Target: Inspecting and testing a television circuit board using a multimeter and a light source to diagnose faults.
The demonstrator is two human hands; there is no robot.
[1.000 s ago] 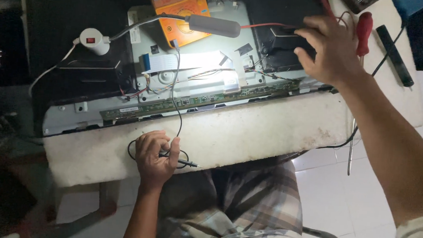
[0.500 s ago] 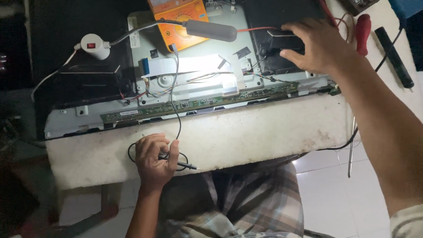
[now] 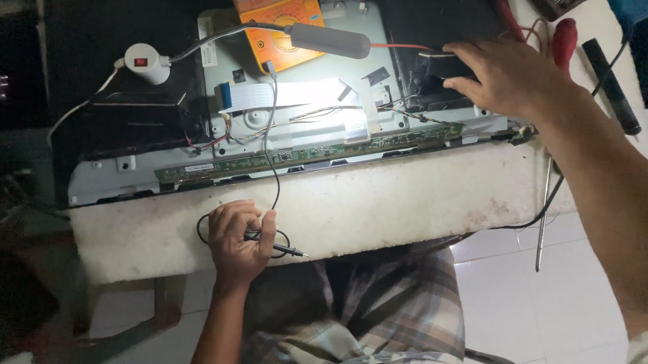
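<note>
An opened flat screen chassis (image 3: 120,184) lies face down on a white foam slab (image 3: 381,206), its long green circuit strip (image 3: 311,154) facing me. My left hand (image 3: 238,240) rests on the foam near its front edge, shut on a black meter probe (image 3: 281,248) whose black lead runs up to an orange multimeter (image 3: 280,20). My right hand (image 3: 507,73) reaches over the upper right of the chassis, fingers curled on a black speaker box (image 3: 434,67).
A grey lamp head (image 3: 330,40) on a flexible arm lights the metal back plate, with a white round switch (image 3: 143,61) at left. A red-handled screwdriver (image 3: 563,43) and a black remote-like bar (image 3: 611,85) lie at right. White tiled floor lies beyond the table's edge.
My right hand has moved left and down from beside the red screwdriver onto the black speaker box. My left hand has kept the probe in the same place.
</note>
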